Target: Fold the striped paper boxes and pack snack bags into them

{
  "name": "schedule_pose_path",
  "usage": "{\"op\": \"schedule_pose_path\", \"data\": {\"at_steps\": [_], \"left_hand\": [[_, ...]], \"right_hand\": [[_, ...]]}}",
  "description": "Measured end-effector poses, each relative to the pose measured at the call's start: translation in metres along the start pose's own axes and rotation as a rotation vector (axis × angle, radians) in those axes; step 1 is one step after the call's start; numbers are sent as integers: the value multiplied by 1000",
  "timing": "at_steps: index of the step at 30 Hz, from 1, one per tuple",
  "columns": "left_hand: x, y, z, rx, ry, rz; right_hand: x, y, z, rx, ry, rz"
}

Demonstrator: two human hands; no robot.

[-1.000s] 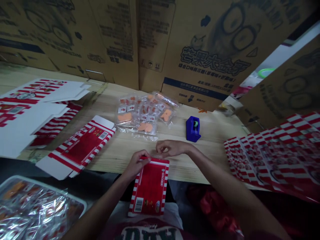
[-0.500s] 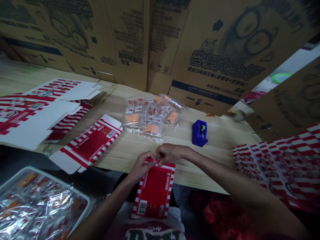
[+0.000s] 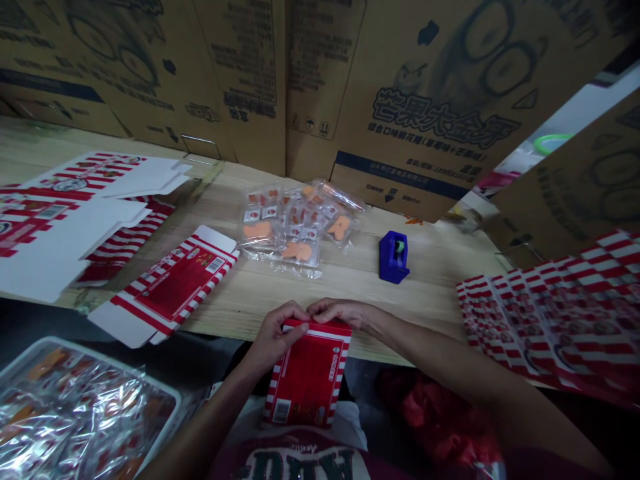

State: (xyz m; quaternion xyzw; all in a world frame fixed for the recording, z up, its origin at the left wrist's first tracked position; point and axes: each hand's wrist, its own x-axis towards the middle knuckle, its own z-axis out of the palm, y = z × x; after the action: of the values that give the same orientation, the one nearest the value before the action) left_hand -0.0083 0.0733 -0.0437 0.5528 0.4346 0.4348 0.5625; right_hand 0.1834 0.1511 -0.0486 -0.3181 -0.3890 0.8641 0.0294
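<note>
At left, a striped carton [image 3: 175,285] lies partly over the edge of the surface [image 3: 425,317]. Next, the left hand [image 3: 281,333] pinches the top edge of a red box [image 3: 311,373], upright before the person's shirt [image 3: 300,460]. The right hand's [image 3: 343,312] fingers bend at that edge; whether they grip, I cannot tell. Farther right stands a blue tape dispenser [image 3: 393,259].

Where my left hand [image 3: 281,337] and right hand [image 3: 337,311] meet at the red box's [image 3: 309,370] top edge, I can't make out what my right fingertips touch, and the box's small print is too tiny to read. The picture's edges cut off my tub [image 3: 175,403] at left and bottom, and the blurry striped stack [image 3: 545,313] at right.
</note>
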Motion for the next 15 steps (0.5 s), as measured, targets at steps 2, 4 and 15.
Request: {"op": "schedule_pose_path", "data": {"at_steps": [2,4,15], "left_hand": [[-4,2,0,-102,31,-89],[-10,12,-2,-208,49,-191],[-4,68,41,541,-107,849]], "right_hand": [[-7,-5,-1,-26,12,-31],[-20,-10,-5,-73,73,-93],[-124,43,9,176,544,-304]]}}
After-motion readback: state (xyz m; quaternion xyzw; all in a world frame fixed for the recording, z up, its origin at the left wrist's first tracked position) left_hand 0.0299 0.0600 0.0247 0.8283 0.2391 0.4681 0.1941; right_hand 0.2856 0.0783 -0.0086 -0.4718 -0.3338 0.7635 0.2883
